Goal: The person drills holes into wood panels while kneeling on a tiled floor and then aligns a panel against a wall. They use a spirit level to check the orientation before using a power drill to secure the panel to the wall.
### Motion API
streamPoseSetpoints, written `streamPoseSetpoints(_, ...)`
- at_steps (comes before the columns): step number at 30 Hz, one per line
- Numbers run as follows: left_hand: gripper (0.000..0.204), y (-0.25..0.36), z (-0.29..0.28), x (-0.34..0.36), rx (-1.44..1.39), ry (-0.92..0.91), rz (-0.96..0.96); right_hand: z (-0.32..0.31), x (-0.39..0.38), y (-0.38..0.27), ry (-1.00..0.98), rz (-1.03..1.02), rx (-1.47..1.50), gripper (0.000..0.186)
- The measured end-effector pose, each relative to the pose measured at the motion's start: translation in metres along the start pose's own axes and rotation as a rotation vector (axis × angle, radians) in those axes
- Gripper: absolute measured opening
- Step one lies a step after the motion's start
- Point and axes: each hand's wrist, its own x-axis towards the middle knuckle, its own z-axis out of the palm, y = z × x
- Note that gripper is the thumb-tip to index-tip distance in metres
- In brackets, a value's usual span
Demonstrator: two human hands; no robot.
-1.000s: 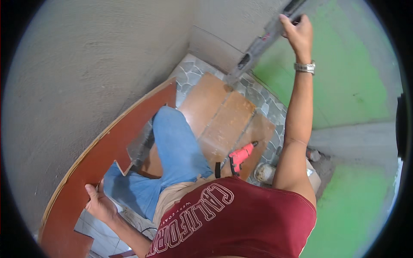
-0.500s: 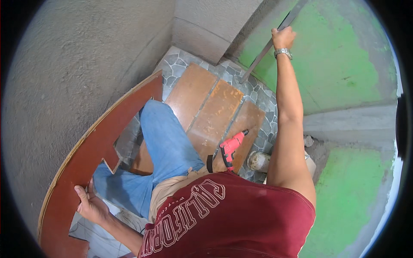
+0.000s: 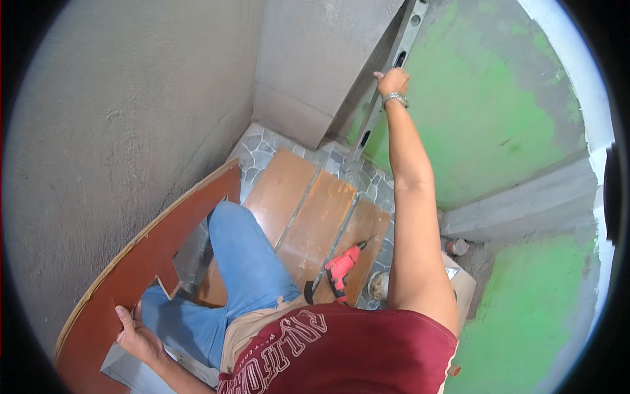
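At the lower left, my left hand [image 3: 140, 337] grips the edge of a long reddish-brown board [image 3: 134, 272], thumb on its face and fingers behind it. Notches are cut into the board's inner edge, and it leans close along the grey wall. My right arm reaches far out, and my right hand [image 3: 394, 83] is closed round a long metal spirit level [image 3: 409, 31]. The level slants with its lower end near the stone-patterned floor, beside the green wall; its upper end runs out at the top of the view.
A red power drill [image 3: 342, 268] lies on brown wooden planks [image 3: 321, 205] over the stone-patterned floor [image 3: 259, 150]. A dirty whitish container [image 3: 378, 286] stands right of them. Grey wall [image 3: 131, 118] rises on the left, green-painted wall [image 3: 485, 111] on the right. A pipe end [image 3: 457, 247] pokes up nearby.
My right hand has shifted left in view with the spirit level, which has turned so its slotted face shows. My left hand keeps its grip on the board. The whole view has tilted upward.
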Motion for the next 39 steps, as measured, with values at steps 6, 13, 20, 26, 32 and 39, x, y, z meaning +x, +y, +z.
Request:
streamPoseSetpoints(6,0.030,-0.013,-0.014,0.008,-0.094,0.079,0.032,0.018,-0.039,-0.021,0.253,-0.088,0.232,0.055)
streamPoseSetpoints(13,0.014,-0.010,0.011,0.008,-0.202,0.027,0.081,0.054,-0.327,-0.060,-1.402,0.240,1.147,0.058)
streamPoseSetpoints(20,0.021,-0.080,-0.004,0.046,-0.437,-0.126,0.050,0.044,-0.491,-0.216,-1.795,0.709,1.756,0.126)
streamPoseSetpoints(26,0.014,-0.129,0.024,0.053,-0.433,-0.161,-0.106,0.116,-0.476,-0.229,-1.732,0.739,1.656,0.116)
streamPoseSetpoints(32,0.015,-0.195,-0.001,0.066,-0.544,-0.174,-0.397,0.157,-0.469,-0.233,-1.472,0.829,1.568,0.098)
streamPoseSetpoints(39,0.120,-0.188,-0.010,0.074,-0.803,0.058,-0.485,0.184,-0.466,-0.246,-1.225,0.795,1.449,0.097)
